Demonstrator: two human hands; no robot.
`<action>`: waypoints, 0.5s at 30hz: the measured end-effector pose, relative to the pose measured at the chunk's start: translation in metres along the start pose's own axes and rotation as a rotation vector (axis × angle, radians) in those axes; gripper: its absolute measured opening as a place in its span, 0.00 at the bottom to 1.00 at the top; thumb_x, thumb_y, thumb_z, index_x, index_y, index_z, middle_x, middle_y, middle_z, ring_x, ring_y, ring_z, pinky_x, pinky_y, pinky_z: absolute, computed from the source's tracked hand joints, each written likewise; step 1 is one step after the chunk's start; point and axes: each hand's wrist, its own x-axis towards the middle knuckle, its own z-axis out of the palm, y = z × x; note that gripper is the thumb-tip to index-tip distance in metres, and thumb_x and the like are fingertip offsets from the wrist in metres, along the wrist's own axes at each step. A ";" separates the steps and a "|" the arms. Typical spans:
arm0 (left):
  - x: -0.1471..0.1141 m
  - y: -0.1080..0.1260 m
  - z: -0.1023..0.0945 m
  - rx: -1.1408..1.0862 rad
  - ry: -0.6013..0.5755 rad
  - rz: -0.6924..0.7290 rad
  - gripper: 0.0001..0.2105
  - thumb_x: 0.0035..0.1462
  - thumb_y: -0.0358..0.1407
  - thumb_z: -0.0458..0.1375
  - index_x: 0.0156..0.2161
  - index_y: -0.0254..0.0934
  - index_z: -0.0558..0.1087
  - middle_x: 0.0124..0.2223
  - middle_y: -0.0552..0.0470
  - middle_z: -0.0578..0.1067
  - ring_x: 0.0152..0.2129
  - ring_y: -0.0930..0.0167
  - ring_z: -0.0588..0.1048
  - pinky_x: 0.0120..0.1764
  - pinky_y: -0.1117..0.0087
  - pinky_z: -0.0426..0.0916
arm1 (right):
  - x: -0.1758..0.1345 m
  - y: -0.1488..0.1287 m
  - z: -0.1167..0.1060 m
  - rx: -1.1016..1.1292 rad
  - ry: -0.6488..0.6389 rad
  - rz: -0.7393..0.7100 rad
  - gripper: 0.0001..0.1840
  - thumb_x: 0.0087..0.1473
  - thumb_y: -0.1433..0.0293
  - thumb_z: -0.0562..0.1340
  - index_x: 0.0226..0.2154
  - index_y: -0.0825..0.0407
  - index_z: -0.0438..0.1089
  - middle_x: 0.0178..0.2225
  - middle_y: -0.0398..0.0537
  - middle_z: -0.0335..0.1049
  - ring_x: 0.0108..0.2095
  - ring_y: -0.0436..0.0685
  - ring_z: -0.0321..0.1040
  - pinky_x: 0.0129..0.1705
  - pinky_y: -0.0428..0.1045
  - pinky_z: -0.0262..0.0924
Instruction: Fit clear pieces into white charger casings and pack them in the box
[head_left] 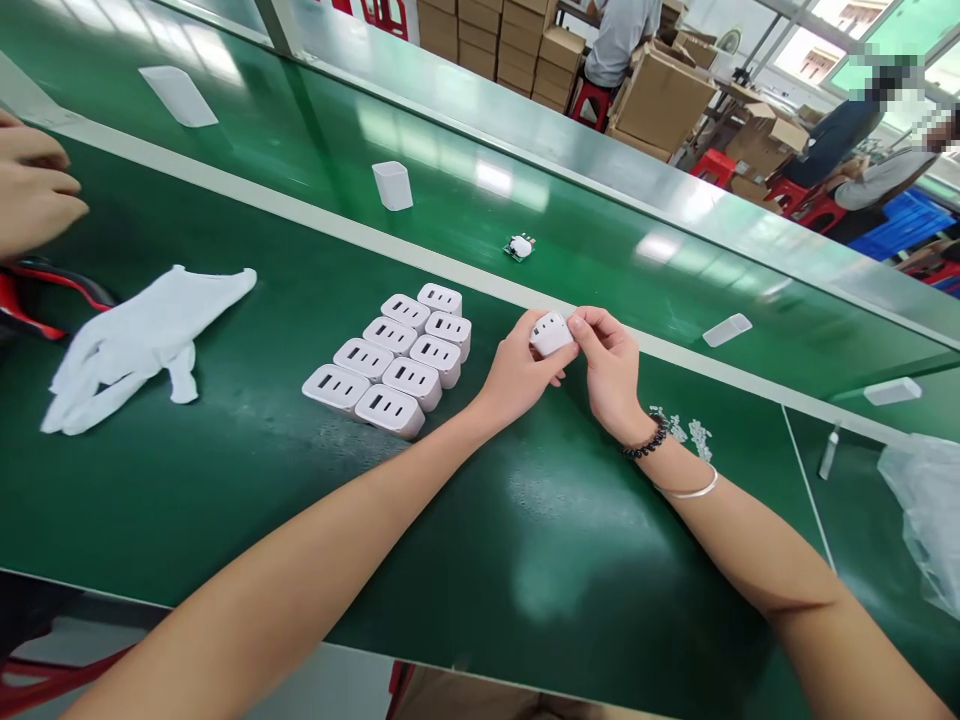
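A white charger plug [552,334] with dark port slots is held up over the green table near the belt's edge. My left hand [517,368] is closed round its lower and left side. The thumb and fingers of my right hand [611,372] pinch at its right edge; whether a small part is between them is hidden. To the left of my hands, several similar white chargers [390,372] stand close together in two rows, port faces up. Small clear plastic pieces [679,430] lie beside my right wrist, partly behind it.
A white glove [142,345] and red-black handled pliers [56,290] lie left, near another person's hand [34,190]. Across the pale rail, the green belt carries white housings [393,186] and a small circuit board [520,247]. At right are a small tube [829,453] and plastic bag [926,510].
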 end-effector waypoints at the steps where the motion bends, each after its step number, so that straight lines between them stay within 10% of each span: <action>1: -0.001 0.001 0.001 0.009 -0.003 -0.011 0.16 0.52 0.41 0.65 0.42 0.39 0.67 0.31 0.56 0.73 0.21 0.74 0.74 0.23 0.72 0.72 | -0.001 -0.001 0.002 -0.013 0.024 -0.020 0.10 0.54 0.62 0.67 0.30 0.51 0.70 0.31 0.42 0.66 0.32 0.50 0.63 0.35 0.46 0.62; 15: -0.013 0.001 0.014 -0.030 0.042 0.033 0.14 0.52 0.37 0.64 0.37 0.38 0.62 0.33 0.55 0.71 0.28 0.74 0.71 0.32 0.73 0.66 | -0.006 -0.003 0.011 -0.201 0.110 -0.066 0.11 0.59 0.59 0.60 0.33 0.49 0.65 0.36 0.46 0.66 0.37 0.53 0.65 0.40 0.48 0.65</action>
